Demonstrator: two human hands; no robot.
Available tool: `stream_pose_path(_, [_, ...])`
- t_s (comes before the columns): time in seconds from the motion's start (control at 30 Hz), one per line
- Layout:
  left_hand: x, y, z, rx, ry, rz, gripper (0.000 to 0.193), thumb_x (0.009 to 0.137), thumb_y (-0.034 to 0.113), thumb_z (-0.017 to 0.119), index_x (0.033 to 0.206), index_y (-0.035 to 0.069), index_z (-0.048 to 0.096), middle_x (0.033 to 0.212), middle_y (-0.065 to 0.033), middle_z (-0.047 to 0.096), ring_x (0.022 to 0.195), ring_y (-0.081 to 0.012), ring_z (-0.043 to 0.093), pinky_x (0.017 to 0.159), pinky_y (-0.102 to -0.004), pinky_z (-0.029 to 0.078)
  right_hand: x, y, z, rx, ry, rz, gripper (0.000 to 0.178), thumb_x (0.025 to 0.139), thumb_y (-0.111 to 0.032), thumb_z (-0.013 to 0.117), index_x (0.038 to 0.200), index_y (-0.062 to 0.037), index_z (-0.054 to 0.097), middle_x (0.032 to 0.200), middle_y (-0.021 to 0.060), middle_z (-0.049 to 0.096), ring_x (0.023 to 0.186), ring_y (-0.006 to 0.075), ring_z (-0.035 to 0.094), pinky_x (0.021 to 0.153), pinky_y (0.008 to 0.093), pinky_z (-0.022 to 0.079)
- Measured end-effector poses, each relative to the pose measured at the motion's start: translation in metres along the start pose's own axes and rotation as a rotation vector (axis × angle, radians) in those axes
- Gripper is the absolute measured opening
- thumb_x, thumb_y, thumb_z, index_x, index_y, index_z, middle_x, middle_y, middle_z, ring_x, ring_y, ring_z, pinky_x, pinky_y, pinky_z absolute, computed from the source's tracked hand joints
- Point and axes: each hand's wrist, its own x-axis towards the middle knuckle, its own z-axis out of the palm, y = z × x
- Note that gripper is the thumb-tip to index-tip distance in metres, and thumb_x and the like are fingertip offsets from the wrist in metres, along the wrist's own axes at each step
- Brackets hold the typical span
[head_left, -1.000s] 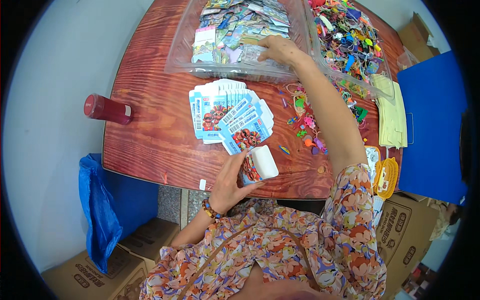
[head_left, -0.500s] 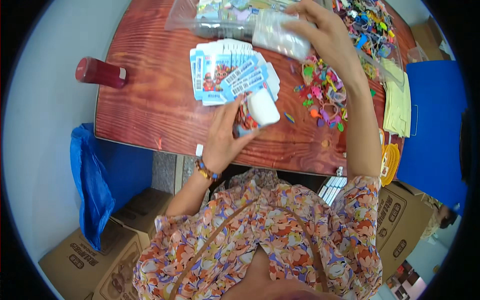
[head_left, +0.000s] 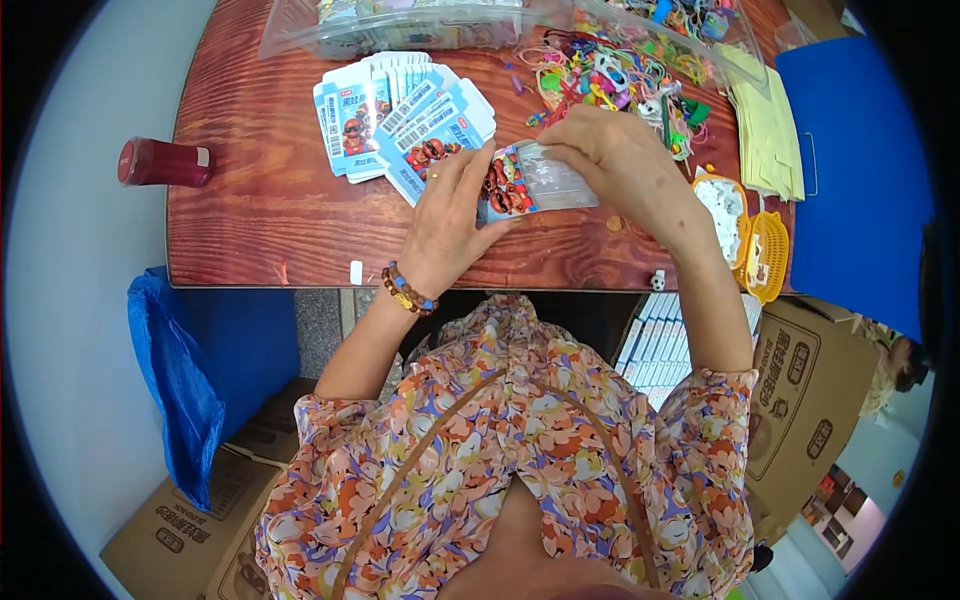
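Observation:
My left hand (head_left: 447, 212) grips a small blue-and-white printed carton (head_left: 507, 188) just above the table. From the right, my right hand (head_left: 628, 168) pinches a clear plastic packet (head_left: 560, 182), whose left end meets the carton's right end. How far the packet reaches inside I cannot tell. A fanned pile of flat cartons (head_left: 345, 112) in the same print lies beyond my left hand. Past my right hand spreads a heap of small colourful trinkets (head_left: 605, 75).
A clear plastic tray (head_left: 420, 45) of packets stands at the far edge. At right are a yellow basket (head_left: 768, 255), yellow paper sheets (head_left: 768, 140) and a blue panel (head_left: 855, 170). A red jar (head_left: 165, 162) lies at left. Cardboard boxes (head_left: 815, 385) stand below the table.
My right hand has come down from the tray with the clear packet to the carton. The carton has turned, its open end now facing right. The view has shifted.

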Motion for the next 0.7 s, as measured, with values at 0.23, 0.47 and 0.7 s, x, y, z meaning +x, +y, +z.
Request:
stream_pose_path(0.23, [-0.002, -0.003, 0.009, 0.06, -0.006, -0.063, 0.087, 0.069, 0.017, 0.087, 0.142, 0.0, 0.044, 0.126, -0.0227, 0.054, 0.117, -0.0403, 0.053, 0.099, -0.0467, 0.046, -0.03, 0.021, -0.002, 0.245, 0.289, 0.219, 0.03, 0.096, -0.014, 0.063, 0.124, -0.0046, 0.066, 0.099, 0.0101, 0.071, 0.085, 0.0181, 0.068, 0.077, 0.0318, 0.052])
stream_pose_path(0.47, [-0.004, 0.001, 0.014, 0.056, -0.024, -0.105, 0.079, 0.069, 0.024, 0.089, 0.134, -0.001, 0.052, 0.122, -0.0216, 0.058, 0.109, -0.0377, 0.059, 0.092, -0.0447, 0.051, -0.088, 0.071, 0.065, 0.205, 0.207, 0.62, 0.025, 0.094, -0.017, 0.066, 0.114, -0.002, 0.068, 0.096, 0.0089, 0.069, 0.079, 0.0187, 0.065, 0.074, 0.0326, 0.051])
stream_pose_path(0.7, [-0.005, 0.005, 0.019, 0.089, -0.061, -0.101, 0.082, 0.07, 0.026, 0.088, 0.138, 0.003, 0.049, 0.12, -0.0198, 0.058, 0.108, -0.037, 0.059, 0.09, -0.0452, 0.051, -0.081, 0.081, 0.09, 0.031, 0.267, 0.527, 0.026, 0.091, -0.019, 0.069, 0.112, -0.0034, 0.067, 0.095, 0.0088, 0.066, 0.079, 0.0214, 0.062, 0.069, 0.0337, 0.05])
